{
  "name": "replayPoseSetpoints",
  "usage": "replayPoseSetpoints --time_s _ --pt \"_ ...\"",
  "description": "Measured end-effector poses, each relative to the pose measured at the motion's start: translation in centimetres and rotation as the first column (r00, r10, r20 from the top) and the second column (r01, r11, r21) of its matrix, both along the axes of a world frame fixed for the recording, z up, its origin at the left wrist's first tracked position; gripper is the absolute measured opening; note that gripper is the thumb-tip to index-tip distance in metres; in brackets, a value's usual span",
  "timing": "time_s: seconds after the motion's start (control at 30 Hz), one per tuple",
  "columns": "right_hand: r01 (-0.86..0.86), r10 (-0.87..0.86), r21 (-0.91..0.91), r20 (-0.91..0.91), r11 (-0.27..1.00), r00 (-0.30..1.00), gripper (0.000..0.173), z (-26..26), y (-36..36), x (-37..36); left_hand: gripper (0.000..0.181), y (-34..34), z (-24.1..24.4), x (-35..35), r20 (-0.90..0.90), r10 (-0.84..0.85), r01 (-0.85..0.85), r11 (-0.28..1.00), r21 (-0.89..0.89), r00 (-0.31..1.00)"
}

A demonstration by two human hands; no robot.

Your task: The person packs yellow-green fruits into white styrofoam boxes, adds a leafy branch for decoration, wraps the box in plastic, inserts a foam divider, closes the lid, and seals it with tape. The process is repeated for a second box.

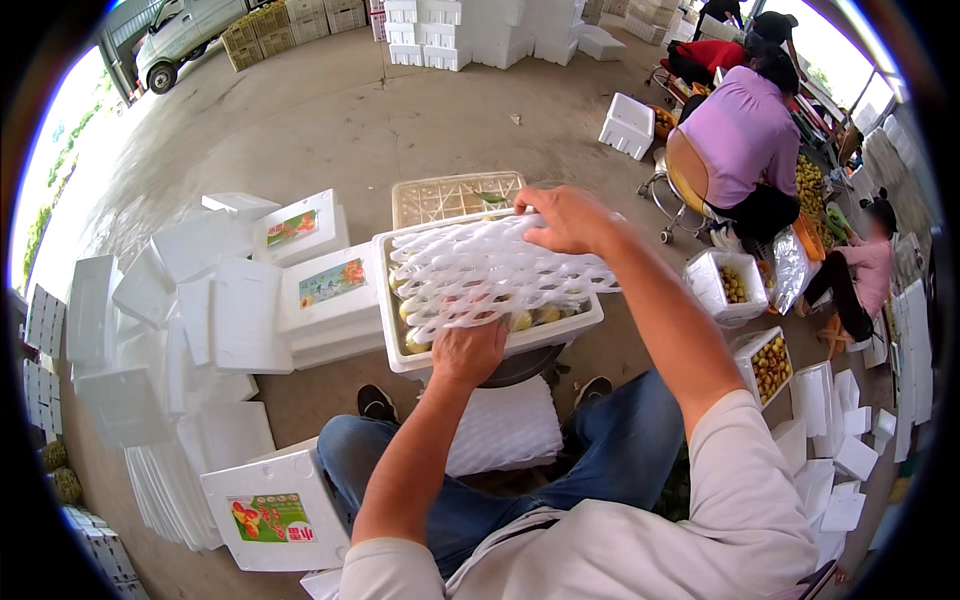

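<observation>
Before me a white polystyrene box [555, 328] holds round yellow fruit [523, 321], partly under clear plastic film. A white foam net sheet [465, 259] is spread across the top and overhangs the right side. At its far edge, my right hand [566, 217] grips the net between thumb and fingers. My left hand [471, 351] reaches in over the near wall, its fingers under the mesh and mostly hidden. Between my legs, below the box, is a stack of foam net sheets [510, 427]. The box rests on a dark round support [521, 366].
Behind the box stands a beige plastic crate [457, 196] with a green leaf [491, 197]. White foam lids [251, 315] pile up at left; a labelled lid [274, 510] leans by my knee. Fruit boxes [769, 367] and a seated person in purple [739, 135] are at right.
</observation>
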State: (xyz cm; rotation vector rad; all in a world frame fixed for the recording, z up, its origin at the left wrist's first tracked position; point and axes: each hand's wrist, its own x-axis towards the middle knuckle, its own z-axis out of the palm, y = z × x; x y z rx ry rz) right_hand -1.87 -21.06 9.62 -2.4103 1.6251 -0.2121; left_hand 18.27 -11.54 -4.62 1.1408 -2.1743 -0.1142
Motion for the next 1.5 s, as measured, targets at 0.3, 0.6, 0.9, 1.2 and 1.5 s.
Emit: replayPoseSetpoints --time_s 0.3,0.6,0.9,1.2,1.5 --pt "-0.216 0.227 -0.398 -0.021 0.892 0.974 0.04 -7.7 -0.7 4.5 0.036 0.2 0.5 1.2 0.0 -0.009 0.009 1.0 -0.001 1.0" --pt "-0.254 0.332 -0.467 0.091 0.847 0.939 0.042 -11.0 0.5 3.6 0.029 2.7 9.3 6.9 -0.424 0.142 -0.179 0.983 -0.049 0.894" --pt "-0.181 0.276 -0.522 0.11 0.834 0.955 0.032 -10.2 1.3 3.5 0.062 -9.0 3.2 9.6 -0.093 0.444 -0.349 0.802 0.486 0.891" --pt "0.128 -0.055 -0.518 0.154 0.846 0.986 0.043 -9.8 1.2 3.6 0.023 -9.6 0.8 9.4 0.076 0.611 -0.612 0.791 -0.009 0.788" --pt "0.167 -0.07 -0.445 0.226 0.88 0.972 0.043 -11.8 0.9 3.6 0.039 -11.6 2.0 9.5 0.27 0.365 -0.426 0.878 0.218 0.891"
